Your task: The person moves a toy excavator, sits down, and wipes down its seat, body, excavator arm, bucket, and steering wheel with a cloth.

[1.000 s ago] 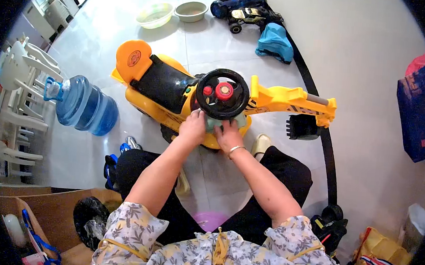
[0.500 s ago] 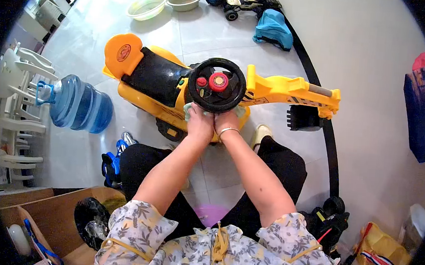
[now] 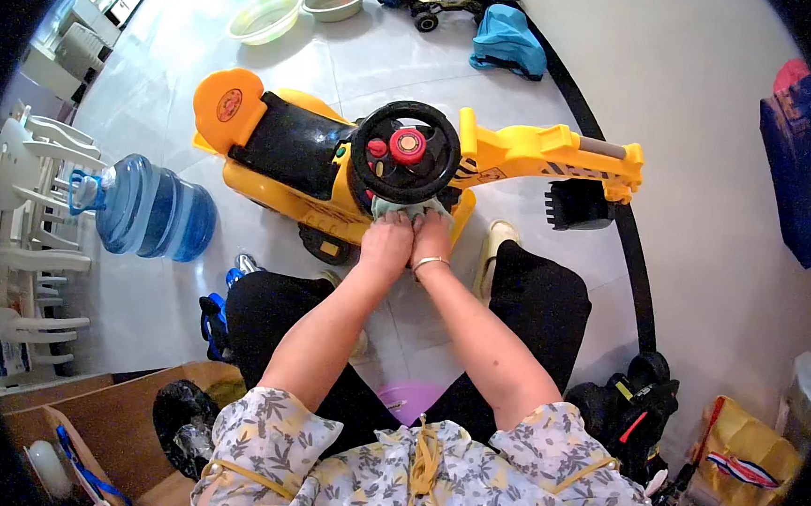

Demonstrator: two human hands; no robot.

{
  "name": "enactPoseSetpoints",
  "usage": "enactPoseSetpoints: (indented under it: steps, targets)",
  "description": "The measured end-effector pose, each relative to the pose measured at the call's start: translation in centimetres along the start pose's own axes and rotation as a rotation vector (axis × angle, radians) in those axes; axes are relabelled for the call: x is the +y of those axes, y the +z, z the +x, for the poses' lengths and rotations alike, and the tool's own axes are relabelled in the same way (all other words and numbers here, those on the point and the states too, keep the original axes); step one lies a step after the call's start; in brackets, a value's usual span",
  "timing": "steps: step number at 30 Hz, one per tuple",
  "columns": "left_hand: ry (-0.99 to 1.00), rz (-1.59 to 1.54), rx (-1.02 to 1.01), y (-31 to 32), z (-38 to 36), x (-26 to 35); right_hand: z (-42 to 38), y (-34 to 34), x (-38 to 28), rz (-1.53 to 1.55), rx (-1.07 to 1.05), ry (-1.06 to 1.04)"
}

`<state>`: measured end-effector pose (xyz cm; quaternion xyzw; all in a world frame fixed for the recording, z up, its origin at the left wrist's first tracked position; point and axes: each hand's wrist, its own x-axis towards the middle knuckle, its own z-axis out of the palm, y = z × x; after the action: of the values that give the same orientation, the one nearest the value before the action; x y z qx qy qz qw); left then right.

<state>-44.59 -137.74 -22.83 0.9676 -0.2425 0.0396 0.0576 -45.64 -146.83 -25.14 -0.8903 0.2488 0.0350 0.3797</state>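
Both forearms stretch forward and meet. The left hand (image 3: pixel 386 243) and, touching it, the right hand (image 3: pixel 432 238) curl their fingers over a pale green cloth (image 3: pixel 407 210), pressing it against the yellow toy digger (image 3: pixel 326 177) just below its black steering wheel (image 3: pixel 406 152).

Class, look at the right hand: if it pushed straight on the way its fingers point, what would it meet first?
Probably the pale green cloth it already presses, then the black steering wheel right behind; depth is unclear.
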Motion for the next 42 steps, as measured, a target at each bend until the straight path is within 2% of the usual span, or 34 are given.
enactPoseSetpoints:
  steps: [4,6,9,14,18,21,23,27,29,30,32,33,35,37,39,42]
  targets:
    - [-0.059,-0.013,0.02,0.2,-0.5,0.8,1.0,1.4,2.2,0.05,0.057,-0.102]
    - [0.026,0.011,0.108,0.3,-0.8,0.8,1.6,1.5,2.9,0.01,0.21,-0.208]
    - [0.107,0.068,0.075,-0.3,-0.4,0.7,2.4,0.7,2.1,-0.126,0.139,-0.165]
    - [0.115,0.049,0.067,-0.2,0.1,1.0,3.3,1.3,3.3,-0.278,0.065,-0.187]
    - [0.081,0.014,0.037,-0.9,0.4,1.5,3.7,1.1,3.5,-0.328,0.101,-0.221]
    - [0.146,0.044,0.138,-1.1,0.6,1.2,3.8,0.3,3.1,-0.336,0.022,-0.175]
    - [0.155,0.042,0.127,-1.0,0.8,1.3,4.0,-0.3,2.9,-0.38,-0.086,-0.129]
    - [0.184,0.07,0.14,0.5,0.9,1.7,3.9,-0.6,3.7,-0.381,-0.115,-0.118]
    - [0.217,0.053,0.15,0.3,1.2,1.9,4.1,0.0,4.0,-0.122,0.303,-0.052]
    - [0.248,0.037,0.158,-0.1,1.2,2.0,4.2,-0.3,3.9,-0.125,0.305,-0.047]
    - [0.258,0.056,0.136,0.1,1.3,2.0,4.7,-1.1,4.2,0.136,0.364,-0.115]
    - [0.264,0.081,0.119,0.1,1.3,1.9,4.6,-0.6,4.6,0.135,0.364,-0.111]
    - [0.257,0.071,0.063,0.0,1.8,2.6,4.9,0.2,5.6,-0.208,0.33,-0.192]
    - [0.243,0.064,0.014,-0.1,1.7,2.2,4.7,1.1,5.8,-0.154,0.261,-0.154]
    - [0.271,0.105,0.17,0.2,1.7,1.6,4.5,1.3,5.4,-0.104,0.194,-0.121]
    - [0.251,0.12,0.138,-0.1,1.3,0.6,4.3,-0.1,4.4,-0.114,0.138,-0.091]
